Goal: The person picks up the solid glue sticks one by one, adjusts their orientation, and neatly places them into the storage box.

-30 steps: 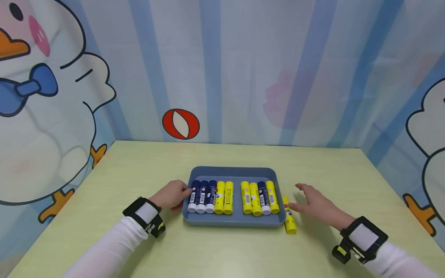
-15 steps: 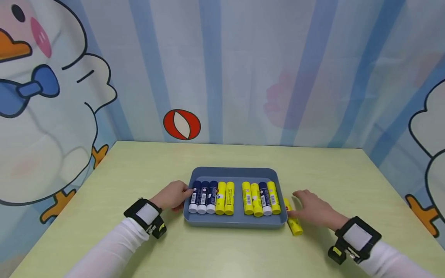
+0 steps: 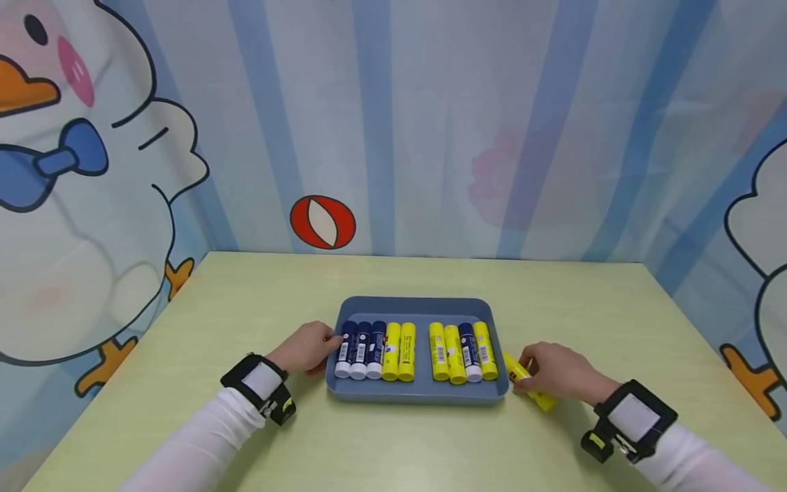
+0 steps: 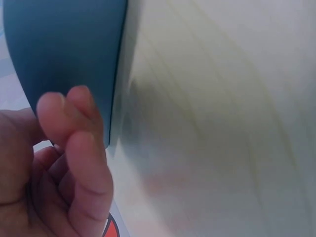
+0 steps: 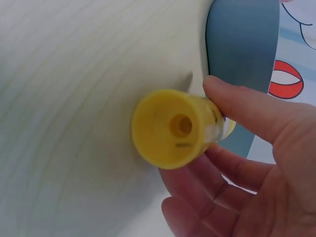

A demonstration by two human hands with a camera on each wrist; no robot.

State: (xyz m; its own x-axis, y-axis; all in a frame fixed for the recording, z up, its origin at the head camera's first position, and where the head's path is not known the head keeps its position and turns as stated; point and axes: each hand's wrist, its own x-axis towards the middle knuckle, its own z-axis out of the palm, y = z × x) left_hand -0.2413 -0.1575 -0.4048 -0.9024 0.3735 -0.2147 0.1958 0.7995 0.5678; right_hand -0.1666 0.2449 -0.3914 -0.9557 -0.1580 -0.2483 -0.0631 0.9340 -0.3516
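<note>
My right hand [image 3: 561,370] pinches a yellow glue stick [image 3: 544,401] between thumb and fingers, just off the tray's right side. In the right wrist view the hollow end of this glue stick [image 5: 168,128] faces the camera. At the other side, my left hand [image 3: 304,347] grips the left rim of the blue-grey tray [image 3: 418,396], thumb over the edge and fingers by the outer wall. Inside the tray lie two groups of glue sticks side by side. Three dark blue ones [image 3: 363,350] and two yellow ones [image 3: 398,352] form the left group; the right group has three yellow and one dark blue [image 3: 470,352].
The pale yellow-green table [image 3: 277,437] spreads around the tray. Behind it hangs a striped blue curtain [image 3: 430,137] with cartoon ducks and a red ball [image 3: 322,222]. A gap of tray floor separates the two groups.
My right hand has come down onto the loose yellow glue stick and taken hold of it. Its near end has swung rightward, away from the tray. My left hand stays at the tray.
</note>
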